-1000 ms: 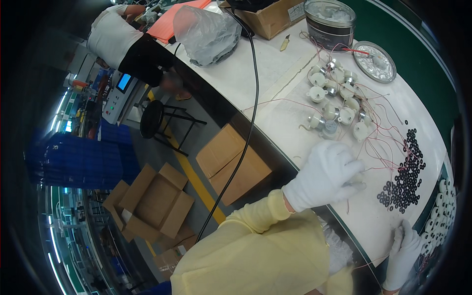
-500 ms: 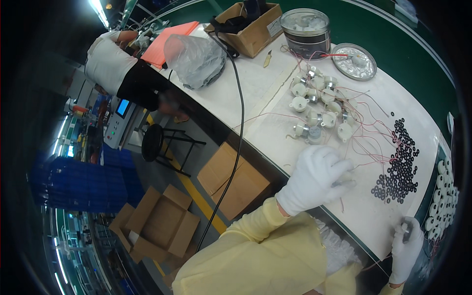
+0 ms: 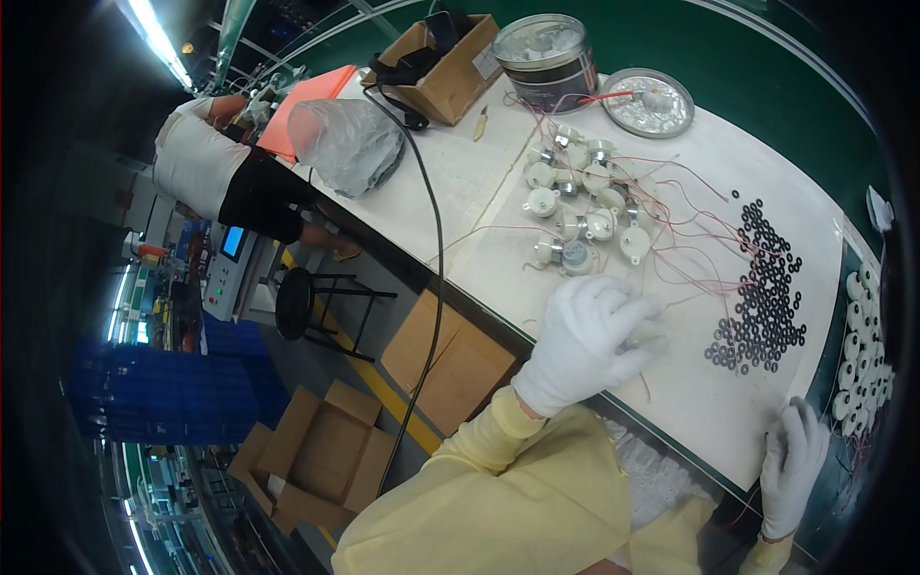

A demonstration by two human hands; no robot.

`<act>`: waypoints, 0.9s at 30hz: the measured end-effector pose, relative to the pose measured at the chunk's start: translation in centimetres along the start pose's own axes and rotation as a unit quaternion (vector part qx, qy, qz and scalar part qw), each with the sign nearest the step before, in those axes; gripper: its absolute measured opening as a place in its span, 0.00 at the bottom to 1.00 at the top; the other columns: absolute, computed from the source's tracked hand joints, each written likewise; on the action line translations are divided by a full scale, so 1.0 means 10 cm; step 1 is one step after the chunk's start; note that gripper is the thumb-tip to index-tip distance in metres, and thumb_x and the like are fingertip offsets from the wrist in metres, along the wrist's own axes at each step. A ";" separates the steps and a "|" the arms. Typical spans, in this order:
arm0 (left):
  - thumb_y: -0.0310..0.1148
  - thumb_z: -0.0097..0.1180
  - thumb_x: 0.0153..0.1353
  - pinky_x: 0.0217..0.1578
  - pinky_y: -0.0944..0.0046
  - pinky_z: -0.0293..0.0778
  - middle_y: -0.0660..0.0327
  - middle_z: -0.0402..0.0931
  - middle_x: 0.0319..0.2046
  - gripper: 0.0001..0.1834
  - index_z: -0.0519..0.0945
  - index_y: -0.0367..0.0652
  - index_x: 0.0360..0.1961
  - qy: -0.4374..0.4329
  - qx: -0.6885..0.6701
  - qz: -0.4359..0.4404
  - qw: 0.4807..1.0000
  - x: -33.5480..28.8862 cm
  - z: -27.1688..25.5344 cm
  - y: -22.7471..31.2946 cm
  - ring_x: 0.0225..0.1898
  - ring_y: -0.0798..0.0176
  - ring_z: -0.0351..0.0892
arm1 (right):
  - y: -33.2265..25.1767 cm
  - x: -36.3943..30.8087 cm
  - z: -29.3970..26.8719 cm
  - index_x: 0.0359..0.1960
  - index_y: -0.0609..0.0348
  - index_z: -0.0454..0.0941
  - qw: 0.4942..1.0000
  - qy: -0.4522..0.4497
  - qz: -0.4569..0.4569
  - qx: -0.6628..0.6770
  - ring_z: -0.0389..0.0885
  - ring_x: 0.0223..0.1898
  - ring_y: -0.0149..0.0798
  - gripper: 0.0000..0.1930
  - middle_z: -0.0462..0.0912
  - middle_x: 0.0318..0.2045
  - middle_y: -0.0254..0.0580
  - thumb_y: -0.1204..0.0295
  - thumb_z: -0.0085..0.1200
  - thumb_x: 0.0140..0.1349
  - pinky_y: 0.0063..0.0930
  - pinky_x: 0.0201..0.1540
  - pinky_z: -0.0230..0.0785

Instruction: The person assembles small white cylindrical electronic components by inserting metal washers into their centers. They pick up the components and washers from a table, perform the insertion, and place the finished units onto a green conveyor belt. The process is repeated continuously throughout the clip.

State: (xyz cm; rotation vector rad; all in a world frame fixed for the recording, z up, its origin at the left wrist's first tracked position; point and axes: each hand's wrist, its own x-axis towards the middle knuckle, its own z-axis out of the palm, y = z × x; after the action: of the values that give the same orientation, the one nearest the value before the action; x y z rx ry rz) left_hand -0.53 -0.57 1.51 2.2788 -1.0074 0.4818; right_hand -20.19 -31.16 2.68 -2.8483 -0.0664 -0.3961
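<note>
My left hand (image 3: pixel 586 342), in a white glove, hovers over the near edge of the white table. Its fingers are bent but apart, with nothing visible between them. Just beyond it lies a pile of small motors (image 3: pixel 599 222) with white plastic caps and thin red wires. At the table's right corner is my gloved right hand (image 3: pixel 793 465), its fingers bent inward; whatever they close on is hidden. A thin red wire (image 3: pixel 743 513) hangs beside that wrist. Between the hands and farther in, many small black rings (image 3: pixel 762 302) lie scattered.
White round parts (image 3: pixel 856 359) stand grouped at the right edge. At the back are a metal can (image 3: pixel 546 65), its lid (image 3: pixel 650 103), a cardboard box (image 3: pixel 460 81), a cutter knife (image 3: pixel 480 124) and a plastic bag (image 3: pixel 347 149). A black cable (image 3: pixel 436 220) crosses the view. Another person (image 3: pixel 206 163) bends at the far left.
The view has shifted, so the table's things sit farther left. A small dark metal piece seen in my right hand earlier is now out of sight behind the fingers. My left hand keeps its bent shape.
</note>
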 end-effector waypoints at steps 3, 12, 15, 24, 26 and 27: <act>0.41 0.73 0.48 0.42 0.53 0.71 0.63 0.78 0.30 0.19 0.83 0.49 0.40 -0.029 -0.007 -0.015 0.999 0.05 -0.01 0.01 0.42 0.53 0.79 | 0.05 0.05 -0.03 0.57 0.59 0.76 1.000 0.017 0.010 -0.013 0.76 0.48 0.56 0.21 0.79 0.53 0.53 0.80 0.61 0.60 0.46 0.54 0.67; 0.32 0.70 0.52 0.53 0.49 0.69 0.59 0.81 0.41 0.19 0.82 0.44 0.46 -0.056 0.035 -0.005 0.998 -0.01 0.13 0.04 0.49 0.48 0.77 | 0.13 0.22 -0.19 0.48 0.46 0.81 0.998 0.050 0.007 -0.035 0.79 0.32 0.40 0.20 0.83 0.37 0.30 0.79 0.58 0.52 0.34 0.38 0.68; 0.32 0.69 0.52 0.52 0.50 0.69 0.60 0.81 0.41 0.18 0.81 0.43 0.45 -0.060 0.011 -0.004 0.998 -0.02 0.13 0.01 0.48 0.48 0.77 | 0.18 0.18 -0.13 0.47 0.46 0.81 0.994 0.058 0.025 -0.094 0.78 0.30 0.39 0.19 0.82 0.34 0.29 0.77 0.59 0.51 0.33 0.36 0.67; 0.31 0.68 0.55 0.53 0.48 0.69 0.53 0.80 0.45 0.19 0.82 0.41 0.48 -0.077 0.019 -0.027 0.996 -0.09 0.12 -0.02 0.51 0.46 0.76 | 0.03 0.30 -0.40 0.48 0.47 0.80 0.995 0.039 0.063 -0.066 0.80 0.32 0.38 0.18 0.76 0.28 0.30 0.63 0.63 0.55 0.35 0.31 0.67; 0.31 0.68 0.55 0.55 0.47 0.68 0.50 0.78 0.49 0.20 0.82 0.40 0.50 -0.090 0.018 -0.032 0.995 -0.12 0.09 -0.08 0.54 0.45 0.74 | -0.05 0.37 -0.38 0.50 0.48 0.78 0.996 -0.025 0.013 -0.082 0.79 0.32 0.37 0.22 0.79 0.35 0.31 0.61 0.66 0.53 0.34 0.34 0.66; 0.30 0.68 0.55 0.55 0.48 0.68 0.50 0.78 0.48 0.20 0.82 0.40 0.50 -0.087 0.013 -0.036 0.995 -0.13 0.11 -0.07 0.54 0.45 0.74 | -0.08 0.37 -0.38 0.50 0.48 0.79 0.991 -0.086 0.005 -0.102 0.79 0.34 0.36 0.24 0.82 0.40 0.30 0.60 0.68 0.51 0.34 0.36 0.65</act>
State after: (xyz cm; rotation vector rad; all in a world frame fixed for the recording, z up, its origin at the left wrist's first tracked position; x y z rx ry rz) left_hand -0.81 -0.20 -0.26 2.4044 -1.0029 0.2707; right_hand -17.70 -31.39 7.46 -3.0771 -0.0477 -0.1617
